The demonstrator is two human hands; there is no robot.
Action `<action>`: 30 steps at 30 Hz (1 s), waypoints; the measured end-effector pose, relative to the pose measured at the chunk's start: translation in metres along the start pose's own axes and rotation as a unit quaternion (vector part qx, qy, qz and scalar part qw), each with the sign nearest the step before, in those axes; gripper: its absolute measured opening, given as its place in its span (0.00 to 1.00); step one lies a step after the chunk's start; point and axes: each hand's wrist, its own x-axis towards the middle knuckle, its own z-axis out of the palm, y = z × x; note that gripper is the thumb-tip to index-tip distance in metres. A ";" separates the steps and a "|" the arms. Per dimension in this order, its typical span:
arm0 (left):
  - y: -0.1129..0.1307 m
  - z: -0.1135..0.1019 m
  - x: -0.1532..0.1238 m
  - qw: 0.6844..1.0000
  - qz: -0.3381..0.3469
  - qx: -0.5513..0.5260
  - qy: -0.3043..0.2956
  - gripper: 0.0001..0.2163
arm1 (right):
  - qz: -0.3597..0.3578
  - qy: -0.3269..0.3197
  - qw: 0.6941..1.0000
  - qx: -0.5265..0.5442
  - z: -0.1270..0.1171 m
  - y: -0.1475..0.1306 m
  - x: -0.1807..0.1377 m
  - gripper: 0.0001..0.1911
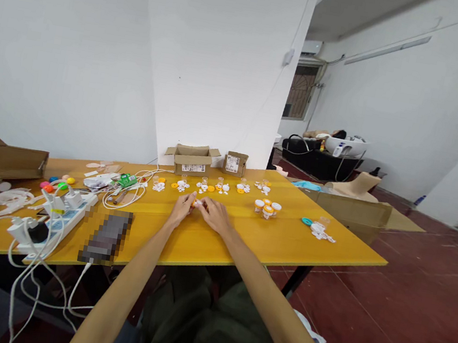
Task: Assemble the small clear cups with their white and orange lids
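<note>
My left hand (181,210) and my right hand (214,216) meet over the front middle of the yellow table (278,247). Between their fingertips is a small orange-and-white piece (194,204), mostly covered by the fingers; its kind is too small to make out. Both hands are closed on it. Just beyond them lie small piles of white pieces (183,186) with orange rings (211,189) and little clear cups (205,180). To the right stands a cluster of small clear jars with white-and-orange lids (267,208).
A teal ring (306,221) lies beside more white pieces (321,231) at the right. Two cardboard boxes (192,161) stand at the back. On the left are a power strip (67,220) with tangled cables, a blurred dark phone-like device (106,237) and an open carton (15,162).
</note>
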 end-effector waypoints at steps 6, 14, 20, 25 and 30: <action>-0.004 -0.002 0.003 1.000 -0.012 0.001 0.007 0.22 | 0.010 -0.015 1.000 -0.009 -0.002 -0.001 0.000 0.16; 0.001 0.001 0.001 1.000 -0.010 -0.008 0.010 0.22 | 0.026 -0.012 0.999 0.020 -0.002 -0.004 0.000 0.19; -0.001 -0.001 0.001 1.000 -0.002 0.004 0.000 0.22 | 0.014 -0.010 1.000 0.012 -0.001 0.000 0.001 0.12; -0.001 0.000 0.001 1.000 -0.010 -0.004 0.008 0.22 | 0.027 -0.005 1.000 0.014 -0.002 -0.003 0.000 0.12; -0.001 0.000 0.001 1.000 -0.013 -0.009 0.009 0.21 | 0.018 0.000 1.000 0.015 -0.002 -0.003 0.000 0.10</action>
